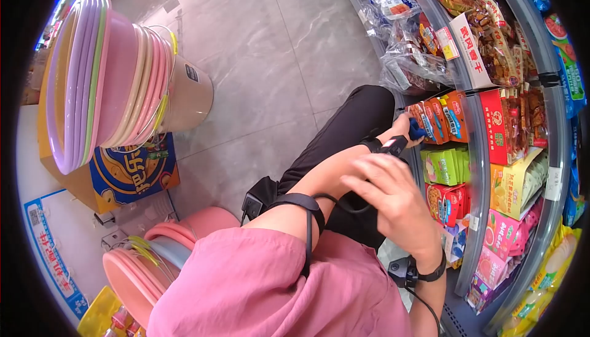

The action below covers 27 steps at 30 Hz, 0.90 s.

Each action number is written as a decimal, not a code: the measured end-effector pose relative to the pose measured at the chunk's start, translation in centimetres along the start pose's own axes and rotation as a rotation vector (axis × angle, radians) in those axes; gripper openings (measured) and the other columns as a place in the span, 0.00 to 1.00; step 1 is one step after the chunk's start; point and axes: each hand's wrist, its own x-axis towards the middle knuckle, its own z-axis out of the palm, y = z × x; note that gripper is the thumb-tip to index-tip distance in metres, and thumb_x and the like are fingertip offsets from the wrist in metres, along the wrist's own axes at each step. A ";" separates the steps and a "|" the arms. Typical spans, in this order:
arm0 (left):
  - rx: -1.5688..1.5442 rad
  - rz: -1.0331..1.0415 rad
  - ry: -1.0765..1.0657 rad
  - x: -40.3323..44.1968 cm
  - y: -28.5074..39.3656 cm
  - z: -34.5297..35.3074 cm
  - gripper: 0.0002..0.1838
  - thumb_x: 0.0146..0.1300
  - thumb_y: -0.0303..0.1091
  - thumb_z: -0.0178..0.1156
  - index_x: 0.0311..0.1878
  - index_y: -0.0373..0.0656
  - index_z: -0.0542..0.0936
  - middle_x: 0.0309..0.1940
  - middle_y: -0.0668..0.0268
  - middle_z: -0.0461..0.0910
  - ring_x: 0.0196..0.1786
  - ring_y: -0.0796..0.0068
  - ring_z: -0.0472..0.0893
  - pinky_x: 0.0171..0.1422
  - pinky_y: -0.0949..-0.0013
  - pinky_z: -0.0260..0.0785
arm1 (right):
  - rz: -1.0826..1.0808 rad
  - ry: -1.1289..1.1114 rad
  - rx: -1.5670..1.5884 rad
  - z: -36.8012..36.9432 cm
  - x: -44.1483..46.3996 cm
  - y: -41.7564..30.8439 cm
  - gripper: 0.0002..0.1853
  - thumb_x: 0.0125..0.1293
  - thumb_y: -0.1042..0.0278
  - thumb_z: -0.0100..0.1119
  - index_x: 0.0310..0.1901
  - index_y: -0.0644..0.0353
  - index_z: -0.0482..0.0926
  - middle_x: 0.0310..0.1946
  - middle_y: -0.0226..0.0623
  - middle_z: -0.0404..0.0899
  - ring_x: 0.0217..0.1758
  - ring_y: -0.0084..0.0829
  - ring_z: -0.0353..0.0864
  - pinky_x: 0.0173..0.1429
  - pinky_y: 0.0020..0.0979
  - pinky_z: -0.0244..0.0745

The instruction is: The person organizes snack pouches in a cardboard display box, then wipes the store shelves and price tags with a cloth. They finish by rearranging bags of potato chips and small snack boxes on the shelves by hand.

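Note:
My left hand [402, 129] reaches across to the shelf, its fingers closed round a small dark blue item [416, 129] that I cannot make out. It is right beside a row of orange snack packets [439, 119]. Nearer to me, my right hand [387, 192] hangs in the air over the left forearm, palm down, somewhat blurred, its fingers apart and holding nothing. Green packets [447, 166] and red packets [447, 203] lie on the shelf to its right.
Grey shelving [482, 214] with boxed and bagged snacks runs down the right side. Stacked plastic buckets [141, 85] stand at the left on a blue and yellow carton [136, 168]. Pink basins [132, 275] are at the lower left. Grey floor tiles [246, 48] lie between.

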 end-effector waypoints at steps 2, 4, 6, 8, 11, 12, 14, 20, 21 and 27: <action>0.026 0.046 -0.033 -0.7 0.9 -0.2 0.11 0.62 0.45 0.50 0.37 0.50 0.75 0.37 0.68 0.76 0.42 0.69 0.75 0.44 0.62 0.72 | -0.004 0.028 0.127 0.5 0.7 -0.5 0.21 0.45 0.87 0.53 0.45 0.64 0.79 0.48 0.43 0.75 0.55 0.45 0.73 0.59 0.41 0.69; 0.046 0.024 -0.072 -0.5 1.6 -0.8 0.12 0.62 0.46 0.49 0.37 0.50 0.74 0.36 0.68 0.76 0.42 0.69 0.75 0.44 0.62 0.72 | -0.006 0.043 0.215 0.9 1.3 -1.0 0.21 0.45 0.86 0.55 0.45 0.66 0.78 0.47 0.45 0.76 0.53 0.46 0.74 0.57 0.41 0.70; 0.065 -0.009 -0.109 -0.3 1.5 -1.3 0.12 0.62 0.46 0.49 0.37 0.49 0.74 0.36 0.68 0.76 0.42 0.69 0.75 0.43 0.62 0.72 | -0.045 0.119 0.284 1.7 2.0 -1.6 0.19 0.47 0.83 0.57 0.45 0.68 0.77 0.44 0.45 0.76 0.48 0.45 0.76 0.52 0.39 0.73; 0.040 -0.017 -0.104 -0.1 1.4 -1.4 0.12 0.63 0.46 0.50 0.38 0.48 0.74 0.37 0.67 0.76 0.41 0.69 0.75 0.44 0.62 0.72 | -0.068 0.108 0.361 2.5 2.4 -2.1 0.18 0.48 0.82 0.58 0.45 0.68 0.77 0.43 0.44 0.77 0.47 0.44 0.77 0.51 0.38 0.74; 0.022 -0.029 -0.137 -0.4 1.8 -2.0 0.12 0.63 0.45 0.50 0.39 0.47 0.74 0.38 0.66 0.75 0.41 0.69 0.75 0.44 0.61 0.73 | -0.088 0.102 0.442 3.1 2.2 -1.8 0.16 0.51 0.82 0.58 0.44 0.67 0.77 0.40 0.43 0.77 0.43 0.43 0.78 0.48 0.36 0.75; 0.026 -0.039 -0.178 -0.5 1.9 -2.2 0.12 0.63 0.45 0.51 0.39 0.46 0.74 0.38 0.65 0.75 0.41 0.68 0.75 0.44 0.61 0.73 | -0.057 0.086 0.475 3.2 2.0 -1.7 0.15 0.51 0.82 0.58 0.44 0.67 0.77 0.39 0.43 0.77 0.42 0.43 0.78 0.47 0.36 0.75; 0.031 -0.060 -0.180 -0.4 2.1 -2.6 0.13 0.63 0.45 0.50 0.40 0.45 0.73 0.38 0.65 0.75 0.42 0.68 0.75 0.44 0.61 0.73 | -0.019 0.070 0.506 3.2 1.9 -1.6 0.14 0.52 0.82 0.58 0.43 0.66 0.76 0.38 0.43 0.77 0.40 0.43 0.78 0.45 0.37 0.75; 0.136 -0.030 -0.176 -1.6 2.2 -2.7 0.13 0.64 0.45 0.52 0.41 0.44 0.72 0.39 0.64 0.74 0.41 0.67 0.74 0.44 0.60 0.74 | 0.102 -0.072 0.683 2.9 1.9 -1.3 0.10 0.53 0.81 0.59 0.37 0.66 0.71 0.32 0.44 0.74 0.36 0.44 0.77 0.41 0.38 0.73; 0.143 -0.025 -0.168 -1.6 2.1 -2.8 0.14 0.63 0.45 0.53 0.41 0.44 0.72 0.39 0.64 0.74 0.41 0.67 0.74 0.44 0.60 0.74 | 0.090 -0.071 0.673 3.0 1.9 -1.1 0.10 0.53 0.81 0.59 0.36 0.66 0.71 0.31 0.43 0.74 0.35 0.44 0.77 0.41 0.37 0.73; 0.175 -0.113 -0.141 -0.3 2.4 -3.0 0.12 0.64 0.45 0.51 0.41 0.46 0.72 0.38 0.65 0.74 0.41 0.68 0.74 0.41 0.59 0.75 | 0.028 -0.014 0.410 3.2 2.4 0.2 0.08 0.54 0.80 0.58 0.35 0.65 0.70 0.29 0.44 0.73 0.36 0.44 0.77 0.39 0.38 0.72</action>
